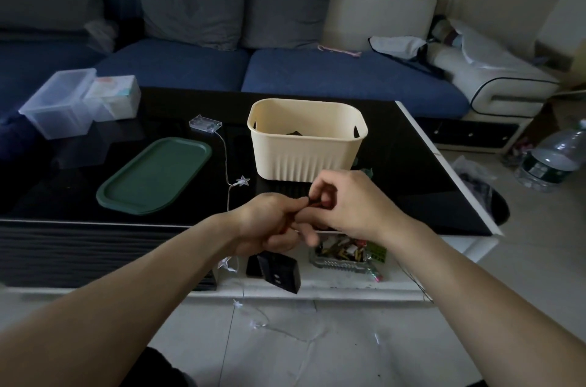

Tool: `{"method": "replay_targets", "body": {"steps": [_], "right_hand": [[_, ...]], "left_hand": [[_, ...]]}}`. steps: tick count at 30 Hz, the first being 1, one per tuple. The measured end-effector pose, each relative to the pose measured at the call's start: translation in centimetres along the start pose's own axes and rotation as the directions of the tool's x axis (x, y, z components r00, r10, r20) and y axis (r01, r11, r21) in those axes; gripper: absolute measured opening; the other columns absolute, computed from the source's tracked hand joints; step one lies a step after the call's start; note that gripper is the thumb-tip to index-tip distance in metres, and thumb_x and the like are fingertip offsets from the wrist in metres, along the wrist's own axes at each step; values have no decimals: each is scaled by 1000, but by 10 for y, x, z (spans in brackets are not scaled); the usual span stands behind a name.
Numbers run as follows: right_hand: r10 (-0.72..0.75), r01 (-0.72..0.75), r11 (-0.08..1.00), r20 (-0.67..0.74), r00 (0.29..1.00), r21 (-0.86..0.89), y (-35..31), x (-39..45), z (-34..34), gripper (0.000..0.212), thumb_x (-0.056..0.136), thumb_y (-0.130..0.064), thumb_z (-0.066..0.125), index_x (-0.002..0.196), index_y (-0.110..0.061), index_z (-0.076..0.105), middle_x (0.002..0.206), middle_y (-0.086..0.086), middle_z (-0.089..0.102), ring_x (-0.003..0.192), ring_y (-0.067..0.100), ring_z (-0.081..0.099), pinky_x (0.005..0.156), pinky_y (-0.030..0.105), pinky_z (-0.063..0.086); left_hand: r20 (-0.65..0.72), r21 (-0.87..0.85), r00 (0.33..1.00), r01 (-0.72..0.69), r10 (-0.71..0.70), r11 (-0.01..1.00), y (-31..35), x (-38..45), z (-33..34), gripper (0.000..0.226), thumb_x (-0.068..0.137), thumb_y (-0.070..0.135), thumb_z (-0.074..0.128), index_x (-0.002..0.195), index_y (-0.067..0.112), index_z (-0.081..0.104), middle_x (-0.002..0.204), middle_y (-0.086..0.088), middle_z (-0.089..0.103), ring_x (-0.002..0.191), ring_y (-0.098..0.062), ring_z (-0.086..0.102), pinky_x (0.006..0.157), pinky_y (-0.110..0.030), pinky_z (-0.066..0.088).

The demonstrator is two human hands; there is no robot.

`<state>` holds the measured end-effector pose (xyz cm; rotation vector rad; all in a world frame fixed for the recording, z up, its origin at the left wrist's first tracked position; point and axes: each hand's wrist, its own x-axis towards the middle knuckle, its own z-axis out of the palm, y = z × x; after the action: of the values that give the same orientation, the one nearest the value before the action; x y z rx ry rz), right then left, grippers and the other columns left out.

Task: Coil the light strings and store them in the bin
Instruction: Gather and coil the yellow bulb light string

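Observation:
A cream ribbed bin (307, 145) stands on the black table, something dark lying inside it. A clear battery box (205, 124) sits left of the bin; its thin wire with star lights (242, 180) runs down the table, over the front edge and onto the floor (253, 320). My left hand (269, 225) and right hand (348, 202) meet just in front of the bin. Both pinch a small dark piece (314, 201) between their fingertips. What that piece is cannot be made out.
A green tray (152, 177) lies left of the wire. Clear plastic boxes (63, 101) stand at the table's far left. A black box (279, 272) and a glass dish of wrappers (345, 255) sit on the lower shelf. A sofa runs behind; a water bottle (555, 155) stands at right.

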<state>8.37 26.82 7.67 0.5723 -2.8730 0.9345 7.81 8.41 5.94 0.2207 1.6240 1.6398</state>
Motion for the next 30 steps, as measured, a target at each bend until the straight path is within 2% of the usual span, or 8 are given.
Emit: {"method": "replay_targets", "body": {"steps": [2, 6, 8, 11, 17, 22, 27, 30], "right_hand": [[12, -46, 970, 143, 990, 239, 13, 3, 0, 34, 75, -44, 84, 101, -25, 72, 81, -6, 67, 67, 3, 59, 67, 25, 51], [-50, -98, 904, 330, 943, 417, 26, 2, -1, 35, 83, -36, 72, 113, -18, 74, 105, -2, 76, 102, 11, 70, 93, 27, 54], [-60, -113, 880, 345, 937, 461, 28, 1, 0, 27, 86, -30, 70, 111, -18, 74, 103, -1, 76, 100, 9, 70, 88, 22, 52], [0, -156, 840, 287, 958, 520, 25, 1, 5, 12, 94, -23, 66, 94, -14, 73, 78, -2, 67, 68, 1, 58, 64, 18, 44], [56, -192, 726, 221, 974, 661, 17, 4, 14, 20, 103, -19, 54, 88, -13, 67, 74, 7, 64, 62, 10, 56, 60, 23, 39], [98, -125, 745, 77, 992, 655, 17, 3, 20, 23, 104, -17, 53, 84, -12, 64, 64, -6, 64, 57, 12, 45, 50, 21, 34], [99, -170, 721, 143, 985, 671, 21, 6, 21, 23, 102, -23, 56, 82, -14, 65, 64, -4, 58, 53, 9, 42, 46, 18, 31], [147, -207, 752, 147, 978, 626, 27, 7, 16, 33, 101, -35, 55, 80, -14, 67, 59, -4, 55, 48, 8, 41, 43, 19, 30]], "left_hand": [[42, 37, 999, 15, -17, 999, 1, -3, -2, 53, 106, 31, 26, 97, -4, 66, 44, -6, 46, 30, -11, 24, 39, -24, 16], [71, 27, 997, -10, 8, 1000, 2, -8, -2, 48, 104, 28, 32, 95, -7, 63, 38, 0, 25, 33, -13, 29, 40, -20, 34], [44, 16, 998, -50, 50, 999, 1, -8, -2, 43, 104, 26, 34, 81, 1, 60, 35, 2, 26, 35, -15, 39, 48, -23, 40], [-5, 29, 993, -118, 118, 993, 0, -6, -3, 43, 103, 32, 35, 74, 9, 57, 36, 2, 28, 46, -19, 53, 60, -27, 42], [-42, -198, 985, -173, 168, 965, 1, 2, 2, 44, 104, 31, 33, 71, 9, 52, 52, -8, 45, 67, -27, 62, 63, -31, 46], [-36, -180, 996, -91, 86, 979, 4, 5, 4, 36, 104, 29, 33, 82, 10, 52, 58, -4, 52, 39, -13, 40, 42, -20, 27], [17, -183, 988, -148, 154, 972, 8, 2, 1, 35, 104, 25, 31, 84, 9, 54, 39, 4, 31, 29, -7, 22, 35, -19, 17], [-42, -272, 979, -204, 200, 940, 15, -2, -2, 34, 105, 24, 31, 80, 12, 50, 39, 3, 33, 29, -8, 23, 37, -21, 15]]}}
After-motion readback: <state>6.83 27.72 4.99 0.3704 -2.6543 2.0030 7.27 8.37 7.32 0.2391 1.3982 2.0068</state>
